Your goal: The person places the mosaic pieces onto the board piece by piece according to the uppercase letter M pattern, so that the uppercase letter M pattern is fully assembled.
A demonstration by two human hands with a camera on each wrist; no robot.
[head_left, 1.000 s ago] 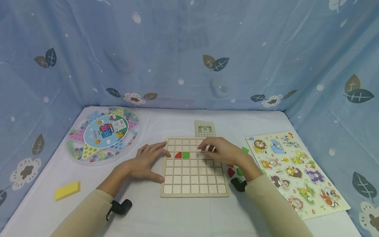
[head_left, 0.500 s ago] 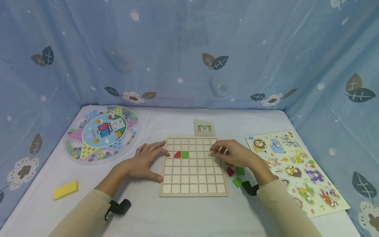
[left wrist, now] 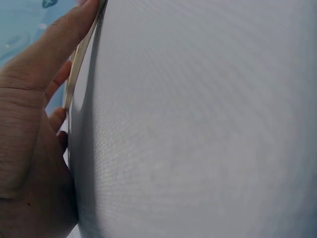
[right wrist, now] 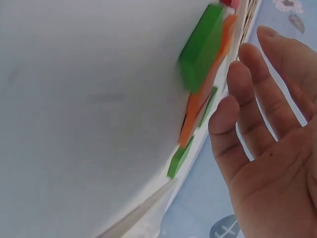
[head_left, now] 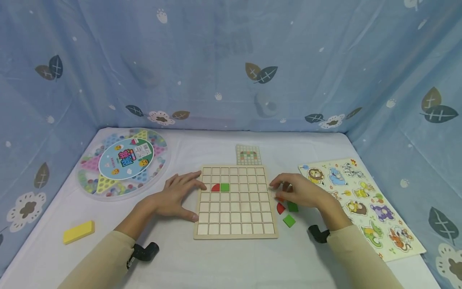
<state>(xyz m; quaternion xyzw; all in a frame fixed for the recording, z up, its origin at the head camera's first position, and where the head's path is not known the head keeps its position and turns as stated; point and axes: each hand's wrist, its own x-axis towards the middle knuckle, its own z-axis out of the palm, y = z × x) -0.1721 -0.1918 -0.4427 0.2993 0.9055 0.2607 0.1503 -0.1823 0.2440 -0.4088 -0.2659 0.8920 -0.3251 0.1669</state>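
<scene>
A wooden grid board (head_left: 236, 217) lies flat on the white cloth in the head view. One red quarter-round tile (head_left: 215, 187) and one green square tile (head_left: 225, 187) sit side by side in its cells. My left hand (head_left: 175, 198) spreads along the board's left edge, fingertips and thumb at the rim. Beyond the right edge, my right hand (head_left: 302, 190) hovers over loose tiles with fingers loosely bent and nothing held. Those tiles include a red one (head_left: 280, 208), a green one (head_left: 289, 220) and, in the right wrist view, an orange one (right wrist: 205, 84).
Behind the board lies a small pattern card (head_left: 249, 155). An animal puzzle board (head_left: 364, 212) is on the right, partly under the right forearm. To the left are a round marble game (head_left: 126, 158) and a yellow block (head_left: 78, 232). A blue curtain (head_left: 202, 68) encloses the table.
My right hand has moved right, off the grid board and over the loose tiles. The left hand stays at the left edge, and the tiles on the board are unchanged.
</scene>
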